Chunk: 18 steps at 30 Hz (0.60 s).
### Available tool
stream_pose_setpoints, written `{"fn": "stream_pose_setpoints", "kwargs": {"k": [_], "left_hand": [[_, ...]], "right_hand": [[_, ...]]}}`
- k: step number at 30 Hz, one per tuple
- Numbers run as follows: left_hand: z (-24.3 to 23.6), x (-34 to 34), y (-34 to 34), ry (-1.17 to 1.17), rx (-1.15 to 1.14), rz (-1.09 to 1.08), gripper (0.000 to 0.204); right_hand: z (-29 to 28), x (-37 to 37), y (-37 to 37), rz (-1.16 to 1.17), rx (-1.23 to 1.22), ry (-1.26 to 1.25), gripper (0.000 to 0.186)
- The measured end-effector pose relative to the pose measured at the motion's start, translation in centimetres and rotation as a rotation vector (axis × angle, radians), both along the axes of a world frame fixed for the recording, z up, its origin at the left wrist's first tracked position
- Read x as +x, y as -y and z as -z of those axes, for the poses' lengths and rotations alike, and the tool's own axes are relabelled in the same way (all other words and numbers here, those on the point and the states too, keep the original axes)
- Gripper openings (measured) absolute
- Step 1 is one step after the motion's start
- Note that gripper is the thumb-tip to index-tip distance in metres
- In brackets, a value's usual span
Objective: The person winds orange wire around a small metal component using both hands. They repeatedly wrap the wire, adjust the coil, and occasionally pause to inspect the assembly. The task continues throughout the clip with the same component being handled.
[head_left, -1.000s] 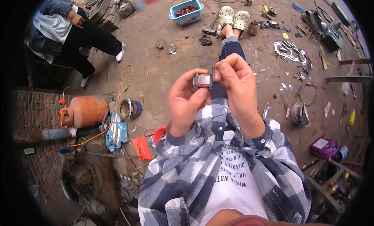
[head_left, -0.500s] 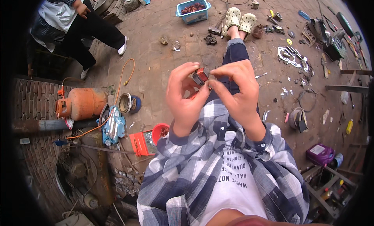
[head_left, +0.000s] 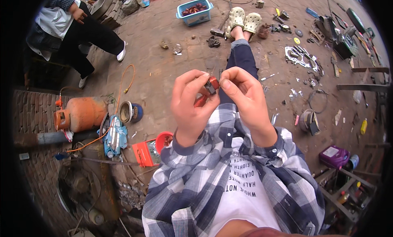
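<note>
Holding a small red-and-black transformer (head_left: 211, 85) at the centre of the frame in the left hand (head_left: 189, 100), pressing thumb and fingers against opposite sides. Showing a red piece (head_left: 200, 101) just below, beside the left thumb; being unable to tell whether held. Meeting the transformer's right edge with thumb and forefinger of the right hand (head_left: 245, 101), tips nearly together; being unable to tell whether pinching that edge or something finer. Curling the remaining right fingers inward.

Noting at upper centre a blue plastic basin (head_left: 198, 19) containing reddish-brown pieces (head_left: 193, 9), plus a hammer (head_left: 217, 32) lying beside cream clogs (head_left: 236, 22). Observing at upper left a co-worker (head_left: 88, 30) in dark trousers and white shoes. Recording at left an orange gas cylinder (head_left: 86, 114), with a dark blue bucket (head_left: 137, 112) nearby. Finding at lower left of centre a red bowl (head_left: 157, 143) beside a red box (head_left: 142, 154). Listing at upper right a perforated metal gasket (head_left: 291, 55); at lower right, a purple jug (head_left: 335, 156).
</note>
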<state>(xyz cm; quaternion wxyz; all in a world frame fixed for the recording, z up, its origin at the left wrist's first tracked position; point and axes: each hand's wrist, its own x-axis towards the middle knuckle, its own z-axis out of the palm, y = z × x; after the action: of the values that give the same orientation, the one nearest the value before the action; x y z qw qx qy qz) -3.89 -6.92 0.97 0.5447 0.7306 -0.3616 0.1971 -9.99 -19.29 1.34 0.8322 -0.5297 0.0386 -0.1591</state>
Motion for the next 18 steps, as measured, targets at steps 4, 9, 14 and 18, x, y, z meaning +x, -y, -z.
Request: {"fn": "stream_pose_setpoints", "kwargs": {"k": [4, 9, 14, 18], "left_hand": [[0.9, 0.3, -0.3, 0.021, 0.125, 0.008, 0.039], [1.5, -0.2, -1.1, -0.177, 0.099, 0.05, 0.042], [0.8, 0.2, -0.2, -0.011, -0.008, 0.031, 0.041], [0.9, 0.3, -0.5, 0.059, 0.06, 0.051, 0.042]], "right_hand": [[-0.2, -0.1, 0.9, 0.029, 0.151, 0.054, 0.015], [-2.0, -0.4, 2.3, 0.282, -0.17, 0.165, 0.01], [-0.8, 0.6, 2.2, 0.184, -0.425, -0.006, 0.016], [-0.1, 1.2, 1.9, 0.064, -0.374, 0.011, 0.012]]}}
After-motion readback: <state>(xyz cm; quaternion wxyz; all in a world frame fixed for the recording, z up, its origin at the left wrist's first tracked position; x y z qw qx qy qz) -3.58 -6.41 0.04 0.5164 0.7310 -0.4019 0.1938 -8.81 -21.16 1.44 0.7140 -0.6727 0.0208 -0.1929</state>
